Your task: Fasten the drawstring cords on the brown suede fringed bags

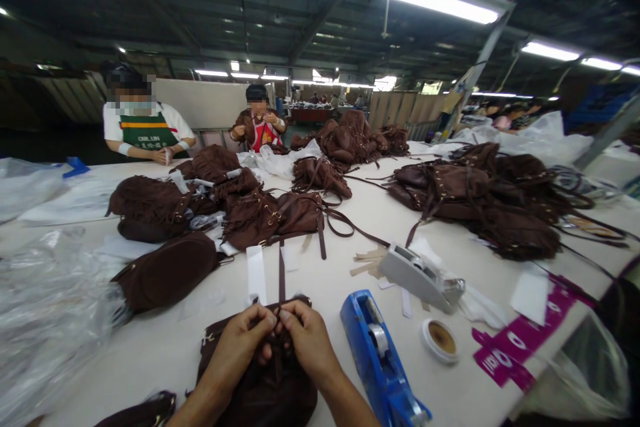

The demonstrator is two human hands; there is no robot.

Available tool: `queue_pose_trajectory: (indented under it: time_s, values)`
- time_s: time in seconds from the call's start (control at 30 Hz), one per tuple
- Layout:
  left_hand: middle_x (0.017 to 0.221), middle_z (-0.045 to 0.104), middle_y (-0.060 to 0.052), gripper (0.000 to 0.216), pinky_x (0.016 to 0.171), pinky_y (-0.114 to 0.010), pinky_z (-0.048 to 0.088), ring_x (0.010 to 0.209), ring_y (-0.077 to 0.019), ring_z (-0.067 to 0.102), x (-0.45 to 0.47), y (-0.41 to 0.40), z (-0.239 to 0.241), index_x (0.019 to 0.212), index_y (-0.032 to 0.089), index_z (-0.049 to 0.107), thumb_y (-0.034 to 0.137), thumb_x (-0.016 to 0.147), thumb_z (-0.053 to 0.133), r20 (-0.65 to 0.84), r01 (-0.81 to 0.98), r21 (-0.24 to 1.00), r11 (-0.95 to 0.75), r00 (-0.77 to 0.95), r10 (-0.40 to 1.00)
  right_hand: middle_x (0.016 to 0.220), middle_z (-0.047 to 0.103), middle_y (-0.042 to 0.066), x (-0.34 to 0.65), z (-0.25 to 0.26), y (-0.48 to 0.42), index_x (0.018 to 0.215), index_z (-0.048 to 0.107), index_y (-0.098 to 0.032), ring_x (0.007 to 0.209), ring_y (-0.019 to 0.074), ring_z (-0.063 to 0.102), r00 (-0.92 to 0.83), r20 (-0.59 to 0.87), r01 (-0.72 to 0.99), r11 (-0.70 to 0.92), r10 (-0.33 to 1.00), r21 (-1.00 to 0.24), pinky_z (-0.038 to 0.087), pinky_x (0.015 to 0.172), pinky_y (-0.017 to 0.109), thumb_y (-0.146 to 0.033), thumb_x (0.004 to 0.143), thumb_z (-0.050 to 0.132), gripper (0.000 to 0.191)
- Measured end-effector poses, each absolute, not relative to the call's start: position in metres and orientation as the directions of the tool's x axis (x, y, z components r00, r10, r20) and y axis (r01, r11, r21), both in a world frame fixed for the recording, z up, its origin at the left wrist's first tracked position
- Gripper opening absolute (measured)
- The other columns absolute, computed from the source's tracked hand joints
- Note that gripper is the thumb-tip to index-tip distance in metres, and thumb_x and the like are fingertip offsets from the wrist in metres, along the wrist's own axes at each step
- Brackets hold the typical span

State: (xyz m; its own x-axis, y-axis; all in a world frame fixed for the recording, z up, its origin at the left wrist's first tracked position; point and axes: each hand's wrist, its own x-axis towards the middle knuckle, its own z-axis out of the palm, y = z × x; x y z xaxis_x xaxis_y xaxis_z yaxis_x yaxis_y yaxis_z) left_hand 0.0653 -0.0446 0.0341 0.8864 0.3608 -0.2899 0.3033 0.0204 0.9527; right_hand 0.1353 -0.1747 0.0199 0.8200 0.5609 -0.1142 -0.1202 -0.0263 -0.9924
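A dark brown suede bag (260,387) lies on the white table (165,347) right in front of me. My left hand (240,344) and my right hand (307,340) meet over its top edge, fingers pinched together on the bag's strap (281,274), which runs away from me. A white paper strip (256,274) lies just beyond my left hand. A blue tape dispenser (380,354) sits right of my right hand.
Heaps of brown fringed bags (480,200) cover the table's middle and right. A grey tape dispenser (417,274), a tape roll (440,339) and magenta labels (520,337) lie at right. Clear plastic bags (45,307) pile at left. Two people (145,124) work at the far side.
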Motion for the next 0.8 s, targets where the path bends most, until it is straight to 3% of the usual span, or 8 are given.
queue_pose_trajectory:
  time_s: [0.17, 0.27, 0.33, 0.4, 0.5, 0.57, 0.67, 0.8]
  values:
    - [0.049, 0.053, 0.006, 0.032, 0.047, -0.019, 0.031, 0.041, -0.0072, 0.042, 0.057, -0.051, 0.051, 0.074, 0.018, 0.056, 0.048, 0.080, 0.064, -0.259, 0.243, 0.966, 0.092, 0.933, 0.250, 0.071, 0.065, 0.000, 0.141, 0.018, -0.176, 0.079, 0.064, -0.020, 0.070, 0.0158, 0.060, 0.884, 0.012, 0.140, -0.240, 0.468, -0.961, 0.044, 0.069, 0.027, -0.025, 0.089, 0.050, 0.018]
    - [0.060, 0.053, 0.004, 0.031, 0.048, -0.020, 0.033, 0.046, -0.0075, 0.043, 0.052, -0.051, 0.060, 0.072, 0.018, 0.056, 0.046, 0.077, 0.067, -0.216, 0.186, 0.960, 0.209, 0.968, 0.130, 0.070, 0.066, 0.000, 0.144, 0.011, -0.173, 0.077, 0.064, -0.019, 0.071, 0.0159, 0.061, 0.897, -0.013, 0.122, -0.274, 0.442, -0.954, 0.044, 0.072, 0.028, -0.022, 0.088, 0.049, 0.018]
    - [0.060, 0.054, 0.003, 0.030, 0.050, -0.022, 0.037, 0.049, -0.0097, 0.046, 0.053, -0.047, 0.058, 0.071, 0.018, 0.056, 0.046, 0.079, 0.065, -0.226, 0.191, 0.952, 0.238, 0.965, 0.131, 0.068, 0.065, 0.000, 0.144, 0.007, -0.171, 0.077, 0.064, -0.019, 0.067, 0.0150, 0.060, 0.890, -0.062, 0.050, -0.231, 0.452, -0.972, 0.045, 0.070, 0.027, -0.023, 0.088, 0.050, 0.018]
    - [0.058, 0.057, 0.002, 0.029, 0.054, -0.023, 0.041, 0.052, -0.0124, 0.052, 0.057, -0.042, 0.050, 0.075, 0.018, 0.059, 0.045, 0.079, 0.065, -0.288, 0.250, 0.950, 0.185, 0.933, 0.216, 0.071, 0.066, 0.000, 0.142, 0.006, -0.170, 0.082, 0.065, -0.019, 0.064, 0.0141, 0.060, 0.860, -0.105, -0.026, -0.163, 0.499, -0.986, 0.046, 0.065, 0.026, -0.028, 0.088, 0.053, 0.016]
    - [0.081, 0.070, -0.004, 0.038, 0.063, -0.027, 0.049, 0.070, -0.0187, 0.065, 0.063, -0.040, 0.035, 0.095, 0.018, 0.062, 0.045, 0.072, 0.075, -0.341, 0.317, 0.940, 0.128, 0.877, 0.337, 0.085, 0.070, 0.001, 0.139, 0.015, -0.177, 0.106, 0.066, -0.019, 0.074, 0.0156, 0.065, 0.805, -0.114, -0.073, -0.093, 0.582, -0.993, 0.050, 0.069, 0.027, -0.035, 0.088, 0.057, 0.025]
    - [0.101, 0.072, -0.007, 0.046, 0.075, -0.031, 0.052, 0.088, -0.0231, 0.068, 0.065, -0.042, 0.030, 0.105, 0.019, 0.062, 0.041, 0.068, 0.080, -0.297, 0.274, 0.954, 0.120, 0.913, 0.280, 0.096, 0.071, 0.003, 0.140, 0.028, -0.183, 0.119, 0.063, -0.021, 0.089, 0.0175, 0.066, 0.768, -0.058, -0.009, -0.080, 0.638, -0.997, 0.050, 0.080, 0.030, -0.038, 0.090, 0.056, 0.034]
    - [0.105, 0.073, -0.008, 0.039, 0.092, -0.036, 0.049, 0.102, -0.0269, 0.066, 0.067, -0.049, 0.033, 0.105, 0.017, 0.068, 0.034, 0.071, 0.077, -0.218, 0.211, 0.976, 0.060, 0.966, 0.142, 0.102, 0.071, 0.002, 0.147, 0.046, -0.192, 0.122, 0.062, -0.025, 0.095, 0.0177, 0.066, 0.690, 0.022, 0.054, -0.021, 0.723, -0.998, 0.049, 0.087, 0.032, -0.040, 0.091, 0.056, 0.035]
    - [0.097, 0.075, -0.004, 0.028, 0.092, -0.035, 0.048, 0.095, -0.0262, 0.067, 0.069, -0.052, 0.040, 0.100, 0.018, 0.073, 0.030, 0.075, 0.071, -0.239, 0.242, 0.970, -0.007, 0.960, 0.144, 0.091, 0.071, 0.003, 0.161, 0.052, -0.197, 0.114, 0.063, -0.018, 0.077, 0.0139, 0.066, 0.776, -0.013, -0.122, 0.129, 0.631, -0.984, 0.051, 0.073, 0.027, -0.041, 0.086, 0.062, 0.036]
